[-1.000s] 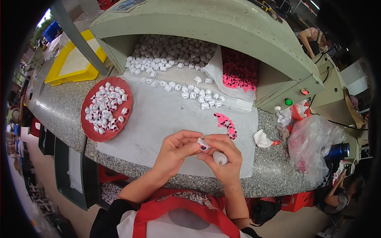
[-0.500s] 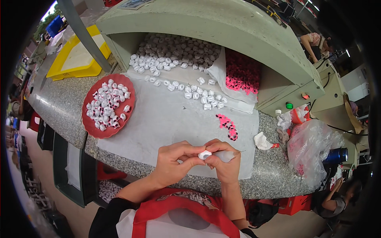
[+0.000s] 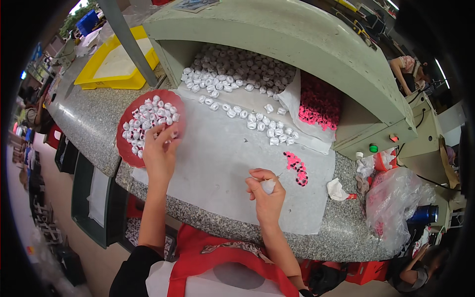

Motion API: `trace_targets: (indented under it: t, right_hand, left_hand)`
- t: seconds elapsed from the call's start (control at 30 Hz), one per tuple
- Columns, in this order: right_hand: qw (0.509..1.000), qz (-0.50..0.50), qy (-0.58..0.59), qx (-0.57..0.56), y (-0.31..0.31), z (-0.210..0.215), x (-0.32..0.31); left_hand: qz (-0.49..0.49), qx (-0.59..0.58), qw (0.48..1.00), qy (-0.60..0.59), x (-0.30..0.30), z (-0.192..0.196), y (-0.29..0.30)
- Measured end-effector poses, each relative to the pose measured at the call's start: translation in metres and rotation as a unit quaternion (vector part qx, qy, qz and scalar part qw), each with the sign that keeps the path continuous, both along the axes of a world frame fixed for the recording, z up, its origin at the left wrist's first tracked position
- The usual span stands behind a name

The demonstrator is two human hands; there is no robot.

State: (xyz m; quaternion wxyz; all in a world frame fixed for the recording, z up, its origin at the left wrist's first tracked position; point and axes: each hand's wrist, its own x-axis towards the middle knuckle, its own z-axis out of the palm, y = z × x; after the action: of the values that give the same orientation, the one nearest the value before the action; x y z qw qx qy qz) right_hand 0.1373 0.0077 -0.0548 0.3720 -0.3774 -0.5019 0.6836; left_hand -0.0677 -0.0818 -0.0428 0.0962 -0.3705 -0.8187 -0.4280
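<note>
My left hand point(image 3: 161, 148) is over the near right part of a red scalloped plate point(image 3: 123, 148), its fingers bent and parted with no piece plainly between them. Small white pieces point(image 3: 144, 119), some with pink and black details, fill the plate. Above the white sheet point(image 3: 213, 173), my right hand point(image 3: 268, 198) is closed around a small translucent squeeze bottle point(image 3: 268, 186) with a thin needle tip. Farther right lies a curved line of small pink and black pieces point(image 3: 298, 171). Loose white pieces point(image 3: 271, 129) sit beyond both hands.
A pale green metal housing point(image 3: 277, 34) arches over heaped white pieces point(image 3: 237, 64) and pink-black pieces point(image 3: 319, 104). A yellow tray point(image 3: 106, 81) stands far left. Crumpled tissue point(image 3: 337, 189) and a clear plastic bag point(image 3: 396, 203) lie right. Another person point(image 3: 408, 69) is at far right.
My hands have separated. The left moved from the white piece at the middle to the plate; the right kept the bottle and stayed above the sheet. The view has shifted slightly.
</note>
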Motion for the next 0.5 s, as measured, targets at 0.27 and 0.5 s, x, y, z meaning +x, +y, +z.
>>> trace_targets:
  t: [0.27, 0.5]
  right_hand:
    - [0.996, 0.039, -0.064, 0.053, -0.012, 0.014, 0.021]
    - [0.994, -0.023, 0.010, 0.107, -0.004, 0.040, 0.043]
  left_hand:
    - [0.062, -0.200, 0.974, 0.083, -0.056, -0.059, 0.107]
    - [-0.342, 0.182, 0.674, -0.629, 0.073, 0.018, 0.036]
